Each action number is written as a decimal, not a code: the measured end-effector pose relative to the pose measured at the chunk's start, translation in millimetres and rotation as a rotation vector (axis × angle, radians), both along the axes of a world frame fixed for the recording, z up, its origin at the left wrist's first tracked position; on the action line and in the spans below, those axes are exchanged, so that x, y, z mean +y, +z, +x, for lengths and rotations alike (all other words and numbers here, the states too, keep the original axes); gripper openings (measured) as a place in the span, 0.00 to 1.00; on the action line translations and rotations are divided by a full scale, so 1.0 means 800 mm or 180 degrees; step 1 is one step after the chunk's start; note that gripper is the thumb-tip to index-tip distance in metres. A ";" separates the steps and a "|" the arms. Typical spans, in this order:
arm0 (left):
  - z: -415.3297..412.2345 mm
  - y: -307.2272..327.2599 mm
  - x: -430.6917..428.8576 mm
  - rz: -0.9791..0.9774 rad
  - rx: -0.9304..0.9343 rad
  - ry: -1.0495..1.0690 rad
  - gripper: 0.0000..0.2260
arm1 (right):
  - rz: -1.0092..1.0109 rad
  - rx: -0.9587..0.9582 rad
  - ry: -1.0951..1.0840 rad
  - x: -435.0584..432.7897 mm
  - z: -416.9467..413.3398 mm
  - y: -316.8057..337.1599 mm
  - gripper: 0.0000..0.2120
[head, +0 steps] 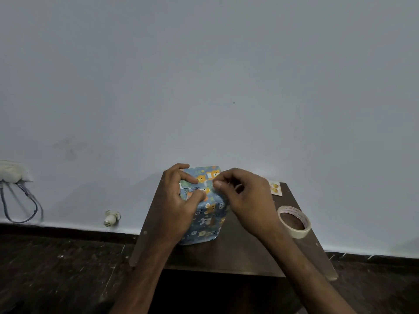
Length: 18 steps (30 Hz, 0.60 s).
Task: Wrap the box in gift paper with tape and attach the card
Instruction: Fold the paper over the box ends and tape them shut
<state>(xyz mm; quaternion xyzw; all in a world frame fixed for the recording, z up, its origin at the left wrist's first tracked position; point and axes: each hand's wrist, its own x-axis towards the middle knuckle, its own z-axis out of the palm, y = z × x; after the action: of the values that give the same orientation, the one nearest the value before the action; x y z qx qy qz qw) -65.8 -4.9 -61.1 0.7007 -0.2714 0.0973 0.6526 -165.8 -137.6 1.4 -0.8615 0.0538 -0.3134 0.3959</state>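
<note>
Low in the centre of the frame the box stands upright on the dark bench, sleeved in animal-print gift paper; our left hand curls its fingers over the top, holding the folds down, while our right hand pinches the paper's top edge between thumb and forefinger. We judge it light and stiff under thin paper that tears easily, so it is best held by corners and edges. Whether a strip of tape sits in that pinch we cannot tell; our hands hide the top flaps, and the card beyond the tape roll at right is too small to read.
</note>
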 end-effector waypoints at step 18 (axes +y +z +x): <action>-0.017 0.017 0.003 0.0035 0.0026 0.0021 0.12 | -0.2944 0.0296 -0.0359 0.017 0.029 0.025 0.11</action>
<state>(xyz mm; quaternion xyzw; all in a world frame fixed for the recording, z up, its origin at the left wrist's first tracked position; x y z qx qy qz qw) -79.6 -2.5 -47.8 0.7057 -0.2670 0.0951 0.6494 -142.6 -124.3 21.7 -0.9564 -0.0271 -0.2866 -0.0501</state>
